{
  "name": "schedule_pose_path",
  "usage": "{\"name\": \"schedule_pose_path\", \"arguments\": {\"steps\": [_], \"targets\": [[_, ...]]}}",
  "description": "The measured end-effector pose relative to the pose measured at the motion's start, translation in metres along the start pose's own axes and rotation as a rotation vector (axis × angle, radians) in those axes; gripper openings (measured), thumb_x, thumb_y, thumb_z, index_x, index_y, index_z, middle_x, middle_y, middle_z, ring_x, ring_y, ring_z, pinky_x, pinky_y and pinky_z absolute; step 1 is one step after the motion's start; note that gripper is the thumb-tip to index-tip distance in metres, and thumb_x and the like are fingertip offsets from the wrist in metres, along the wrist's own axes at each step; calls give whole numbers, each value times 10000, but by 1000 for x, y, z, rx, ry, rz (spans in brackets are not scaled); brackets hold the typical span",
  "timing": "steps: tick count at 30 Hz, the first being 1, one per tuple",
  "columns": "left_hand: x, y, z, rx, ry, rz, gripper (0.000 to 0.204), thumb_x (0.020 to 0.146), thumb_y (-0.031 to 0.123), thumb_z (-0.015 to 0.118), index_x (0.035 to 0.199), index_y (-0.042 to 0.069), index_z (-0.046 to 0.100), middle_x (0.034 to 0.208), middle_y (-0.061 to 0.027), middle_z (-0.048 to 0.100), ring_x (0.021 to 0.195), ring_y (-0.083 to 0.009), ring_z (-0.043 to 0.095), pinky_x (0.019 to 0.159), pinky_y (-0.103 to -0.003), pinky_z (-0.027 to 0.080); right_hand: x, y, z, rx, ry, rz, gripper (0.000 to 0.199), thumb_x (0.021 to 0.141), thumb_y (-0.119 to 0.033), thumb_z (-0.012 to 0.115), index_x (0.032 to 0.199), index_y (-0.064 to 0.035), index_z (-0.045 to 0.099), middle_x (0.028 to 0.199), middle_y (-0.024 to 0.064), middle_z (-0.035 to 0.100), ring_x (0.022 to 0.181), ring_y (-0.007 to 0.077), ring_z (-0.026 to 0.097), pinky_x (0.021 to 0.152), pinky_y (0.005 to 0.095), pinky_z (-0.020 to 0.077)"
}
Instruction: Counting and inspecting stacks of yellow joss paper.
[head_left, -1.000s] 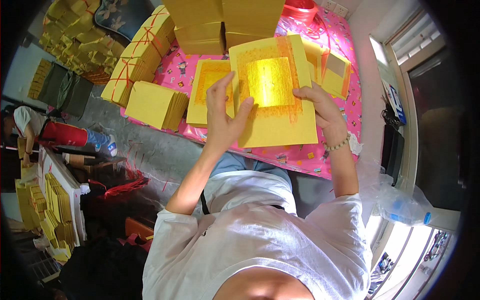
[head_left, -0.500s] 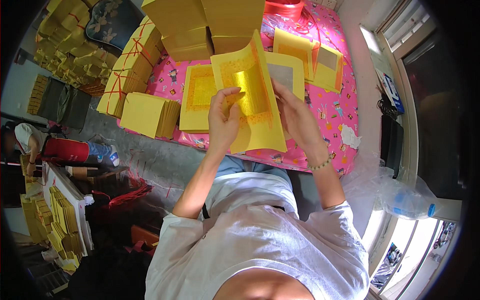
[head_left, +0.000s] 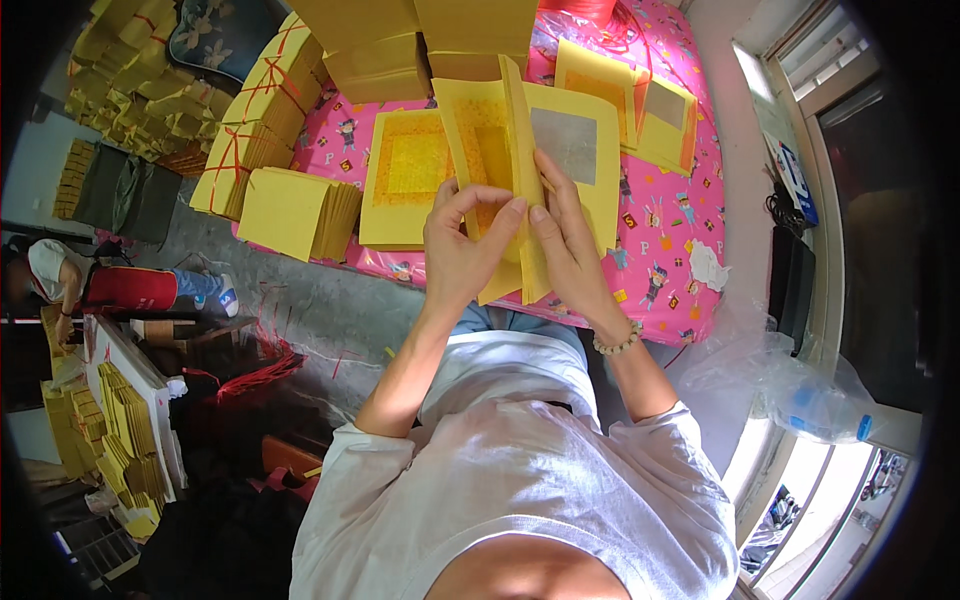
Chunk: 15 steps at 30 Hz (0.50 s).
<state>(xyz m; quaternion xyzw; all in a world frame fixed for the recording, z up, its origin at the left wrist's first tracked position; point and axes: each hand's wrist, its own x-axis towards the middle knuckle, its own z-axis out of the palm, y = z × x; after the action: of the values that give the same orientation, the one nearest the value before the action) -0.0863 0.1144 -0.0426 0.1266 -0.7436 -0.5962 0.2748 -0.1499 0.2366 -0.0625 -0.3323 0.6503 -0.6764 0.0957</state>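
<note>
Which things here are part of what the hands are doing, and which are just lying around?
In use: folded yellow sheet, left hand, right hand, silver-square sheet.
Lying about: gold-square stack, tied yellow bundles, plastic bag.

Both forearms rise from the lower edge and meet in the middle. The left hand (head_left: pixel 462 245) is cupped, thumb arched across towards the right, fingers (head_left: pixel 505 208) curled in a pinch. The right hand (head_left: pixel 568 238) stands almost edge-on, fingers straight and pressed together, fingertips meeting the left's. A bead bracelet circles the right wrist.
</note>
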Motion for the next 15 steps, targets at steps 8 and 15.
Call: {"name": "schedule_pose_path", "arguments": {"steps": [8, 15], "targets": [[8, -11, -3, 31, -64, -76, 131, 772, 149, 717, 817, 27, 703, 853, -95, 584, 896, -189, 526, 827, -300, 414, 5, -5, 0, 158, -45, 61, 512, 960, -61, 399, 1428, 11, 204, 1431, 169, 282, 1349, 233, 261, 1094, 331, 224], [11, -12, -3, 12, -69, -108, 144, 779, 164, 724, 838, 33, 714, 859, -100, 590, 915, -190, 515, 842, -308, 408, 6, -4, -2, 246, -50, 142, 509, 987, -153, 389, 1436, -6, 200, 1421, 160, 308, 1341, 222, 274, 1088, 318, 233]]}}
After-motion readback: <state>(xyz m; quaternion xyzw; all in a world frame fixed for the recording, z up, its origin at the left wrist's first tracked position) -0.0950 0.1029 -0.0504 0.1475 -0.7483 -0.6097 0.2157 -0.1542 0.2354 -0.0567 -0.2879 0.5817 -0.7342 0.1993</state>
